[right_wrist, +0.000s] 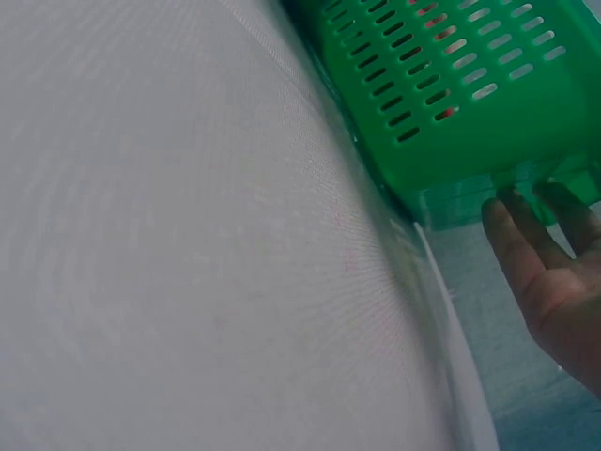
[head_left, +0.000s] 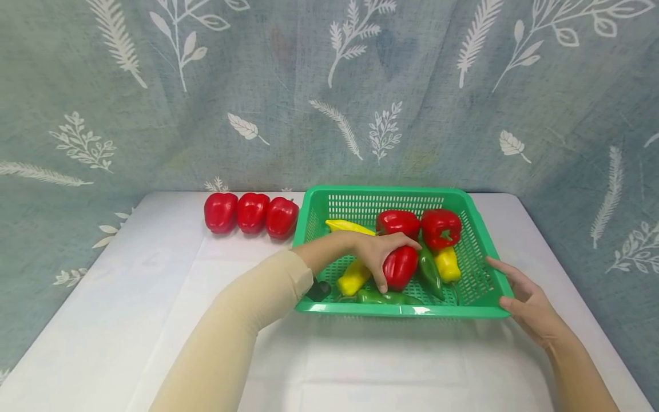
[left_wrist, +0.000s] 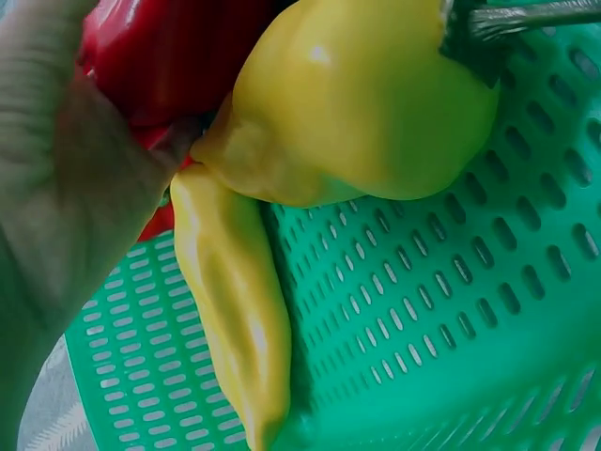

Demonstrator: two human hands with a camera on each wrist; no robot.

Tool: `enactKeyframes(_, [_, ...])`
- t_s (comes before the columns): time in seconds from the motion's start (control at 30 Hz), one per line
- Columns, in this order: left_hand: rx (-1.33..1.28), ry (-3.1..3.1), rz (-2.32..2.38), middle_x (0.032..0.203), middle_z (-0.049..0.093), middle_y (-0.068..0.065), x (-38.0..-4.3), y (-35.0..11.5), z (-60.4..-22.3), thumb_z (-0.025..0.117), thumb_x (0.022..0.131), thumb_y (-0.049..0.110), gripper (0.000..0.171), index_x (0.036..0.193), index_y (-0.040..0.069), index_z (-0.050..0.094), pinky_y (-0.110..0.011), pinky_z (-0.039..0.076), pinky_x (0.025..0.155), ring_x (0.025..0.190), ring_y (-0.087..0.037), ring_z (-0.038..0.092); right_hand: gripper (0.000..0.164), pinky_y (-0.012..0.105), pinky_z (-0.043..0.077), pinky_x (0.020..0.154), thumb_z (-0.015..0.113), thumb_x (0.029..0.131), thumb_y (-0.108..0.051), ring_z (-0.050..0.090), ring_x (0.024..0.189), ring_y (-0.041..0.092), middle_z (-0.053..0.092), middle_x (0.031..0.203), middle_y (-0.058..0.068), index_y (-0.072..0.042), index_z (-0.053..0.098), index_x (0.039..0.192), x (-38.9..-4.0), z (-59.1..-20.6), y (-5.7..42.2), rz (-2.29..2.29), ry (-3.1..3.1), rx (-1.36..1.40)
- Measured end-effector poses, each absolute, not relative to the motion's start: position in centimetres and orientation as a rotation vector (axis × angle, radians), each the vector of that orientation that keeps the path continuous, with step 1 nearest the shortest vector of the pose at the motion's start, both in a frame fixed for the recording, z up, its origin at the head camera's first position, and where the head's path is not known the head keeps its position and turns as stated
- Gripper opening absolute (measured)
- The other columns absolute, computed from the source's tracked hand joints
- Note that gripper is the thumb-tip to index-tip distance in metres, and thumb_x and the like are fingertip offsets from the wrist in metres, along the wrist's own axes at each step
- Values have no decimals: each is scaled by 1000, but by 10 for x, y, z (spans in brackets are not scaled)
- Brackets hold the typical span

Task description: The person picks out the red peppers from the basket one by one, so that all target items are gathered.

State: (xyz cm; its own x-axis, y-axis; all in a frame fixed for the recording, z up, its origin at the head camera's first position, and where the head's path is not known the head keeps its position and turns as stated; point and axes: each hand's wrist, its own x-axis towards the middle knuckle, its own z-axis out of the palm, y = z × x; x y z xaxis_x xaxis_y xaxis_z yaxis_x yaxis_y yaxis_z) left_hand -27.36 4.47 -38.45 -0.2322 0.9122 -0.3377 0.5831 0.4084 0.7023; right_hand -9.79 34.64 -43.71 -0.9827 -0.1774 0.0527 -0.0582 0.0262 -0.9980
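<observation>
My left hand (head_left: 378, 252) reaches into the green basket (head_left: 401, 311) and grips a red bell pepper (head_left: 400, 268), thumb on the near side and fingers over the far side. In the left wrist view, a yellow pepper (left_wrist: 376, 103) and a long yellow pepper (left_wrist: 239, 301) lie beside this hand. My right hand (head_left: 532, 303) touches the basket's right rim near the front corner. Its fingers look fairly straight against the rim in the right wrist view. Two more red bell peppers (head_left: 441, 229) sit at the back of the basket.
Three red bell peppers (head_left: 252, 213) stand in a row on the white table (head_left: 128, 297), left of the basket. Inside the basket also lie green peppers (head_left: 429, 272), another yellow pepper (head_left: 447, 264) and a dark item (head_left: 319, 290). A patterned cloth (head_left: 288, 97) hangs behind.
</observation>
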Motion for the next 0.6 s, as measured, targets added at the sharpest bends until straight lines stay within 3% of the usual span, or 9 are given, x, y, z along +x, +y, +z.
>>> enactKeyframes(0.2, [1318, 2009, 581, 141, 35, -3, -270, 46, -388, 86, 64, 20, 100, 143, 18, 25, -22, 49, 86, 125, -17, 37, 58, 17, 48, 87, 58, 92, -14, 47, 117, -1, 27, 145, -12, -21, 37, 146, -97, -437, 347, -2114, 2196, -254])
enactKeyframes(0.6, [1180, 2029, 668, 136, 40, 2, -272, 39, -381, 84, 63, 22, 94, 142, 25, 32, -24, 53, 79, 118, -16, 42, 58, 16, 49, 87, 57, 93, -9, 48, 117, -2, 29, 142, -15, -19, 36, 146, -95, -436, 344, -2104, 2225, -306])
